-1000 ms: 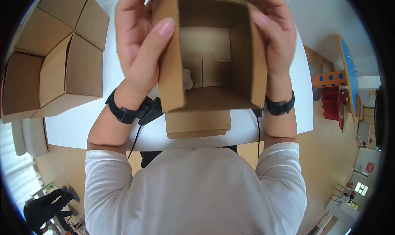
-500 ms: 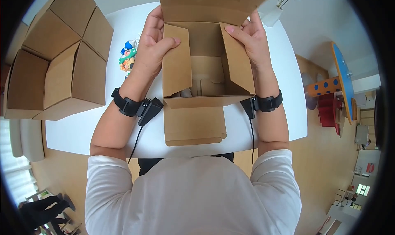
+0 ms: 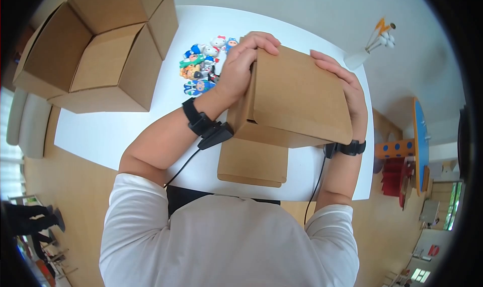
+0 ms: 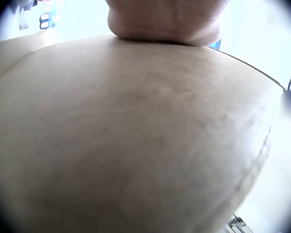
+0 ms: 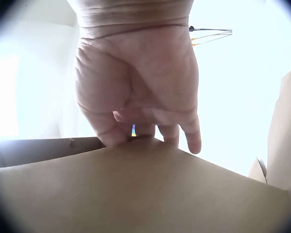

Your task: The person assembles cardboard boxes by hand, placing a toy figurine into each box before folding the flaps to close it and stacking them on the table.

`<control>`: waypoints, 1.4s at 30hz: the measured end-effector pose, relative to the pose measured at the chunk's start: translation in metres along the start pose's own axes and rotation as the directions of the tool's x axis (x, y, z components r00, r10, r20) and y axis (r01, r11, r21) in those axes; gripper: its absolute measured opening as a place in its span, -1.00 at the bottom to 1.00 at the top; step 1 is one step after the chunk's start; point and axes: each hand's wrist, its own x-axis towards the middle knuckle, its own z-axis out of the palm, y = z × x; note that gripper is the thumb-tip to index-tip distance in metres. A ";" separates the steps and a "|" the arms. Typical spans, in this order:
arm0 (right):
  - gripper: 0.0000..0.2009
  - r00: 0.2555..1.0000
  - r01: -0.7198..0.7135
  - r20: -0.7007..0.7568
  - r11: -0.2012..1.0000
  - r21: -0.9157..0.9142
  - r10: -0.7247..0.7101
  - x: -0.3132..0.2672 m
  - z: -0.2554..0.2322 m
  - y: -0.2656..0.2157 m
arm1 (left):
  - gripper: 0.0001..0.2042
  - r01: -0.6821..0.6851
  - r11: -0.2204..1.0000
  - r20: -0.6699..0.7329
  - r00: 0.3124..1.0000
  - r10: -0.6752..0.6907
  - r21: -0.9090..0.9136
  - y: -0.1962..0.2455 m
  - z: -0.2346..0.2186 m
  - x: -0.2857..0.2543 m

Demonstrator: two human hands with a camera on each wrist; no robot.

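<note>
A brown cardboard box (image 3: pixel 302 93) is in front of me on the white table (image 3: pixel 171 151), its broad lid panel lying over the opening and a flap (image 3: pixel 254 161) sticking out toward me. My left hand (image 3: pixel 240 71) grips the far left corner, fingers bent over the top edge. On the far right side, my right hand (image 3: pixel 352 88) holds the lid's edge with its fingers on top; the thumb is hidden in the head view. The right wrist view shows the right hand's fingers (image 5: pixel 195 143) at the cardboard edge. Cardboard fills most of the left wrist view.
Several small toy figurines (image 3: pixel 199 87) lie left of the box. A larger open cardboard box (image 3: pixel 108 100) stands at the table's left. At the far right is a white vase (image 3: pixel 354 61) with stems. Black cables run from both wrist cameras toward my body.
The lid panel, raised before, has come down over the box's opening. Both hands have shifted from the side flaps to the lid's edges, and the figurines are now in fuller view.
</note>
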 end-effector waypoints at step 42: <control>-0.41 0.989 0.102 0.047 0.428 -0.898 -0.137 -0.055 0.094 -0.083 | -0.31 -0.393 0.681 0.667 0.721 -0.189 0.618 0.097 -0.008 -0.014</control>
